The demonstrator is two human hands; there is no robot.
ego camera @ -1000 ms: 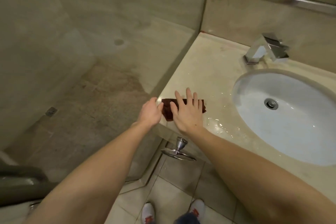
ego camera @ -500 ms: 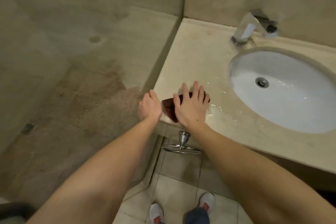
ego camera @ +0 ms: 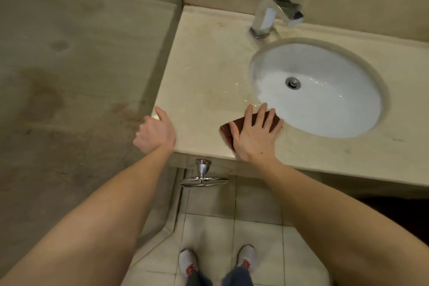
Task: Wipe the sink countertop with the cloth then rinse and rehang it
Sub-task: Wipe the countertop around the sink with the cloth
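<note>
A dark brown cloth (ego camera: 228,129) lies flat on the beige stone countertop (ego camera: 209,58), at the near-left rim of the white oval sink (ego camera: 329,100). My right hand (ego camera: 254,134) presses on the cloth with flat, spread fingers and hides most of it. My left hand (ego camera: 155,132) rests at the countertop's front left corner, fingers loosely apart, holding nothing. Water glistens on the stone just left of the basin.
A chrome faucet (ego camera: 274,15) stands behind the sink by the wall. A chrome towel ring (ego camera: 203,180) hangs under the counter's front edge. A glass shower panel (ego camera: 81,65) borders the counter on the left. My shoes (ego camera: 217,262) stand on the tiled floor.
My right hand has slid the cloth to the right, from the front left corner to the sink's rim. My left hand stayed at the corner and opened a little.
</note>
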